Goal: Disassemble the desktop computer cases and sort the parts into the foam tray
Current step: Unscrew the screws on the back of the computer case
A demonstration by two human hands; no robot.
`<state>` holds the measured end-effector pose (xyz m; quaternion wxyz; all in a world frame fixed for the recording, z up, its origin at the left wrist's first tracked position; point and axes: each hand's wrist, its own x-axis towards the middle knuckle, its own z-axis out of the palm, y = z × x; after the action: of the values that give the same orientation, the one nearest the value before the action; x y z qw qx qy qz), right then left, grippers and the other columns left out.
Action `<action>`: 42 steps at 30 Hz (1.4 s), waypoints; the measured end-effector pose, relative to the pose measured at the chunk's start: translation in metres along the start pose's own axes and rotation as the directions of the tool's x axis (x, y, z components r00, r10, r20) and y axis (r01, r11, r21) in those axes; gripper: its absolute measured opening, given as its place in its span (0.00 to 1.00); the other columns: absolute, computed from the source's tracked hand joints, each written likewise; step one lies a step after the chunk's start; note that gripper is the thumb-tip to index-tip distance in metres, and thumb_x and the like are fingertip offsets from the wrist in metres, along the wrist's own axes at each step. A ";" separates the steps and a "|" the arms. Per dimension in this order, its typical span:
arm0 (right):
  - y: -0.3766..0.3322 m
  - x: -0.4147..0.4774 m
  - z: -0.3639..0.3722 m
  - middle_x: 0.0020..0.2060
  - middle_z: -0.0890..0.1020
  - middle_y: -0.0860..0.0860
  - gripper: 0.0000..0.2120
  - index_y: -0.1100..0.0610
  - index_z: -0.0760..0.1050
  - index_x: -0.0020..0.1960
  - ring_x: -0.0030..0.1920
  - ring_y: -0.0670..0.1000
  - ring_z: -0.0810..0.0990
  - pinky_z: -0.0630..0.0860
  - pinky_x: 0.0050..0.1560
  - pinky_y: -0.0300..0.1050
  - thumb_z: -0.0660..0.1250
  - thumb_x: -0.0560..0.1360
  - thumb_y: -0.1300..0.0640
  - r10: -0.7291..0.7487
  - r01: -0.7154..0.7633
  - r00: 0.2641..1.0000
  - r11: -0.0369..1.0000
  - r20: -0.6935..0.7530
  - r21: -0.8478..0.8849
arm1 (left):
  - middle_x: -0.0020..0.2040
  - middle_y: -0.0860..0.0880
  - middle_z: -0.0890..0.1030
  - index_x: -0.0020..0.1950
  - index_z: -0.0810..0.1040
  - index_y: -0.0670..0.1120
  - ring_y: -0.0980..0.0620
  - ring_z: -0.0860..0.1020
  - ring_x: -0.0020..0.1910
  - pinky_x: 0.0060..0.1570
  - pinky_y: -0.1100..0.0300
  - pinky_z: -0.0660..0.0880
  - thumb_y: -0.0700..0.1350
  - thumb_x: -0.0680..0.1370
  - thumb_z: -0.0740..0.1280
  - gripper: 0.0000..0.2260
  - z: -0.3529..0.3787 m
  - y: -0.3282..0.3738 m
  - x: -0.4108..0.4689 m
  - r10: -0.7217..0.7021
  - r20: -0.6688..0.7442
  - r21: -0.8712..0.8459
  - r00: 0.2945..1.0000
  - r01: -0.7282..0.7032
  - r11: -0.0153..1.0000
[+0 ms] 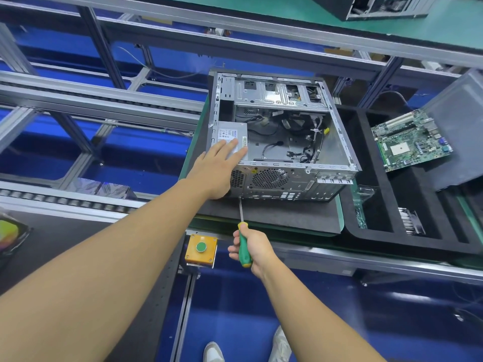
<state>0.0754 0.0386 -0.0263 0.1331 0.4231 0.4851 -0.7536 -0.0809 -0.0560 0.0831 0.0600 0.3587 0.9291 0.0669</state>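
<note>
Desktop computer case of grey sheet metal [282,142] lies open side up on a dark grey mat [274,215] on the green-edged worktop [261,226], near the middle of the view. Its side cover is already off.

At the 9 o'clock side of the case, the left hand [219,168] rests flat, with straight fingers, on the silver box-shaped power supply [231,138]. This part is still inside, and so are the black cables [305,150].

At 6 o'clock of the case, the right hand [251,249] is wrapped round the green and yellow screwdriver [244,244]. Its tip meets the rear wall below the power supply, so I judge the supply's screws are the step in hand.

At 3 o'clock, the black foam tray [366,231] already holds:
- a green motherboard [410,142]
- a flat grey panel [460,142]
- a clear plastic piece [362,202]
- a small finned part [413,220]

This case seems about half emptied.

I count two cases, the second a black case [379,6] far off at 1 o'clock. There is one each of power supply, screwdriver, motherboard and tray.
</note>
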 end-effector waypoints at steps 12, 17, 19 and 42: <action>0.006 -0.003 0.019 0.32 0.74 0.52 0.16 0.57 0.73 0.41 0.30 0.50 0.70 0.70 0.31 0.44 0.59 0.82 0.49 -0.172 0.107 0.956 0.959 -0.238 -0.263 | 0.83 0.52 0.43 0.82 0.44 0.56 0.48 0.43 0.81 0.77 0.42 0.55 0.35 0.78 0.60 0.38 -0.003 0.000 -0.002 0.008 0.019 -0.026 1.000 -0.007 1.000; 0.003 -0.003 0.024 0.40 0.78 0.53 0.14 0.56 0.72 0.45 0.36 0.50 0.74 0.69 0.35 0.43 0.61 0.82 0.46 -0.242 0.067 0.932 0.847 -0.271 -0.528 | 0.83 0.52 0.43 0.82 0.44 0.56 0.48 0.43 0.81 0.77 0.43 0.55 0.35 0.78 0.60 0.39 -0.003 0.001 -0.003 0.009 0.016 -0.006 1.000 -0.009 1.000; -0.008 -0.006 0.023 0.38 0.76 0.54 0.16 0.59 0.74 0.50 0.35 0.52 0.73 0.71 0.35 0.42 0.60 0.82 0.46 -0.058 0.003 0.982 0.957 -0.179 -0.292 | 0.83 0.52 0.43 0.82 0.44 0.56 0.48 0.43 0.81 0.77 0.43 0.55 0.35 0.77 0.60 0.39 -0.004 0.001 -0.002 0.007 0.025 -0.007 1.000 -0.007 1.000; -0.001 -0.005 -0.002 0.39 0.80 0.55 0.06 0.58 0.74 0.51 0.34 0.50 0.76 0.79 0.35 0.44 0.64 0.81 0.55 -0.118 0.074 0.977 0.968 -0.176 -0.238 | 0.82 0.53 0.42 0.82 0.44 0.57 0.49 0.42 0.81 0.77 0.44 0.54 0.40 0.78 0.61 0.38 0.000 0.000 -0.001 -0.007 0.035 0.010 0.999 0.006 1.000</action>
<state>0.0789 0.0400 -0.0222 0.0980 0.4501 0.5996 -0.6544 -0.0801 -0.0565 0.0837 0.0745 0.3570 0.9294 0.0558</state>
